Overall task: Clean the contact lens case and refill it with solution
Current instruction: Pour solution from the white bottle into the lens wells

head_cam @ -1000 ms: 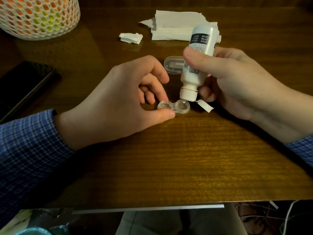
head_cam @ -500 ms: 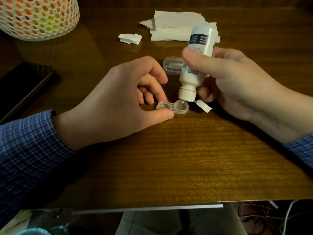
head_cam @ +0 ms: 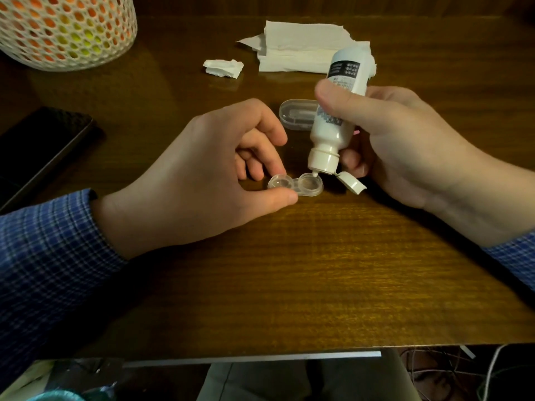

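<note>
Broadly, a dark brown wood-grain table [head_cam: 289, 270] fills the view, with a white honeycomb-mesh basket [head_cam: 63, 27] at eleven o'clock and a flat black phone [head_cam: 40, 149] at nine o'clock. At twelve o'clock lies a stack of torn white paper towel [head_cam: 298, 47], with a small crumpled white scrap [head_cam: 223, 68] just to its nine o'clock side. The left hand [head_cam: 197, 175], in a blue checked sleeve [head_cam: 46, 256], pinches the left well of the clear two-well plastic lens case [head_cam: 295, 185] between thumb and fingertip, pressing it flat on the table near centre. The right hand [head_cam: 405, 146] is clamped around an upturned white plastic solution bottle [head_cam: 335, 111], thumb across its label, nozzle just above the case's right well and its hinged flip cap [head_cam: 351, 183] hanging open at the three o'clock side. A clear oblong plastic lid [head_cam: 295, 114] rests behind the bottle, toward twelve o'clock from the case.
</note>
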### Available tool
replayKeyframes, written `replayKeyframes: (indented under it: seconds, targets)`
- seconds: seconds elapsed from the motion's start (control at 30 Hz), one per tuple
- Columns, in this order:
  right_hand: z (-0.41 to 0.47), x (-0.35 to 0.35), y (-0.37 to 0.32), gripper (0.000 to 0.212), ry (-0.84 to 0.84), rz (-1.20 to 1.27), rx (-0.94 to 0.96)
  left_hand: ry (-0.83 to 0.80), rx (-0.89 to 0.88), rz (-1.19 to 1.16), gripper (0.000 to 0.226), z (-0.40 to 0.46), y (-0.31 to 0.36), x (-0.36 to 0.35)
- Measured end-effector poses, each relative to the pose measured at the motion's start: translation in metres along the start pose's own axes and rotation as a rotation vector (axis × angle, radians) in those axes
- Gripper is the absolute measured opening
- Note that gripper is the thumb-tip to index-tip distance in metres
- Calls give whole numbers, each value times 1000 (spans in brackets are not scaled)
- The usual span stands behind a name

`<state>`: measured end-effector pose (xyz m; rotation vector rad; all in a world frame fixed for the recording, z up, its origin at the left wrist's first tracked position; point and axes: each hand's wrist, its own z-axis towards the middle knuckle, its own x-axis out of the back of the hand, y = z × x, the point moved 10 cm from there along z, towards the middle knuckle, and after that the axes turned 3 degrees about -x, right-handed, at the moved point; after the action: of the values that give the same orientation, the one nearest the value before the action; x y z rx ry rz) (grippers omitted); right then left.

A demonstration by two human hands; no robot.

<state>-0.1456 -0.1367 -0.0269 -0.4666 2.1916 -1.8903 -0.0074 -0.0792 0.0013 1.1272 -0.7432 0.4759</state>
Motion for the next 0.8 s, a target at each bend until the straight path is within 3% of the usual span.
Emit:
replayKeyframes:
  seconds: [0.8]
  targets:
    - [0, -2, -1, 36, -16, -36, -11, -5, -4, 12, 55, 0, 0, 0]
